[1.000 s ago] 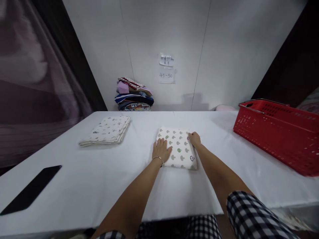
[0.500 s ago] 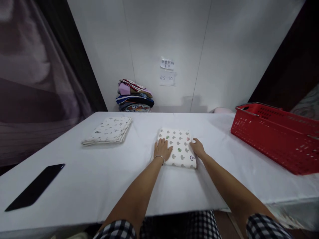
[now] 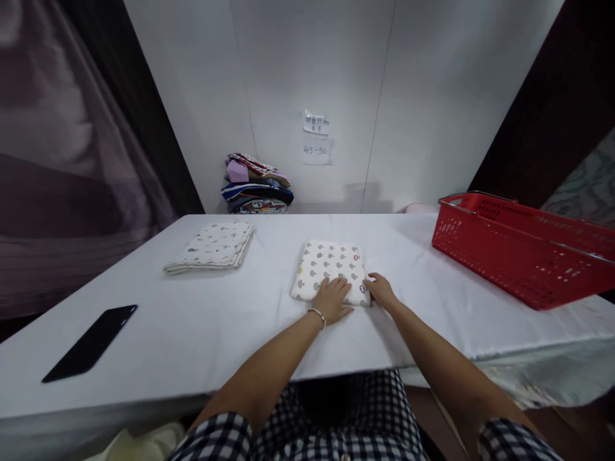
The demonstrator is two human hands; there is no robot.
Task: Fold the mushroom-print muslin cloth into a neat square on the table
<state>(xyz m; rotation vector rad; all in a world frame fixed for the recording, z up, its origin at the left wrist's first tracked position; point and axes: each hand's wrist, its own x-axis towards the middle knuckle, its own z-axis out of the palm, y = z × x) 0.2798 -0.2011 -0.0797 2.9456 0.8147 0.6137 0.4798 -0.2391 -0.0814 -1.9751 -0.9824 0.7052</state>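
A folded white cloth (image 3: pixel 331 261) with a print of grey mushrooms and a few coloured ones lies flat in the middle of the table. My left hand (image 3: pixel 333 298) rests on its near edge, fingers spread and palm down, with a beaded bracelet at the wrist. At the cloth's right edge, near the front corner, my right hand (image 3: pixel 382 291) has its fingers closed on the border. Further left lies a second folded white cloth (image 3: pixel 214 245) with a small dark print, touched by neither hand.
A red plastic basket (image 3: pixel 509 246) stands on the right of the white-covered table (image 3: pixel 216 346). On the left lies a flat black phone-like slab (image 3: pixel 91 342). Folded fabrics (image 3: pixel 257 186) are piled by the back wall, below and left of two paper notes (image 3: pixel 317 152).
My left hand has slid from the cloth's left side to its near edge. My right hand stays by the right edge, now closer to the front corner. The view has shifted slightly.
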